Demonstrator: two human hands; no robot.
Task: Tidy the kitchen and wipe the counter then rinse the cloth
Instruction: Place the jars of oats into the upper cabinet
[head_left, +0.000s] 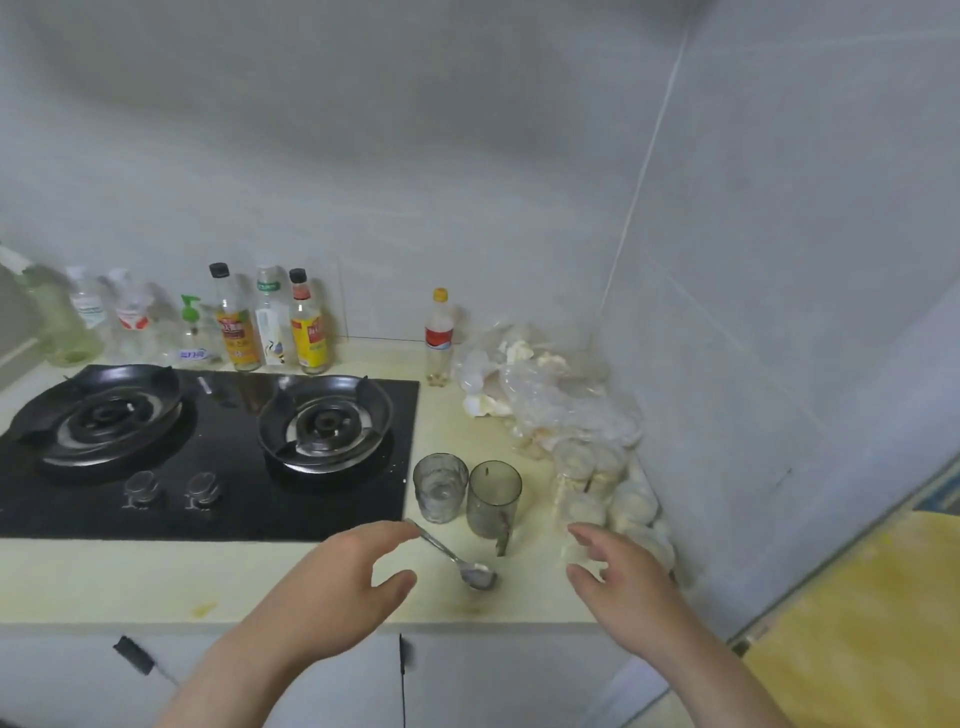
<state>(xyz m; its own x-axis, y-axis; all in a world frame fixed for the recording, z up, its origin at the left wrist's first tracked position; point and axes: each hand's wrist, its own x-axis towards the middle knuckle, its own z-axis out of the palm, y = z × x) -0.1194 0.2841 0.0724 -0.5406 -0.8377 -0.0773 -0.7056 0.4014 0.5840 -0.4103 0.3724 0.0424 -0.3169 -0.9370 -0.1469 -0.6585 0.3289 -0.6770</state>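
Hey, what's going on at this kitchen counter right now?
A person stands at a cluttered counter beside a gas stove. Both hands are open and hold nothing: the left hand reaches toward a spoon lying by two glasses, the right hand toward clear cups near the wall. Nothing is being wiped yet.

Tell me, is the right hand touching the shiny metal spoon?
Apart. The head view shows bare cream counter between the right hand and the shiny metal spoon.
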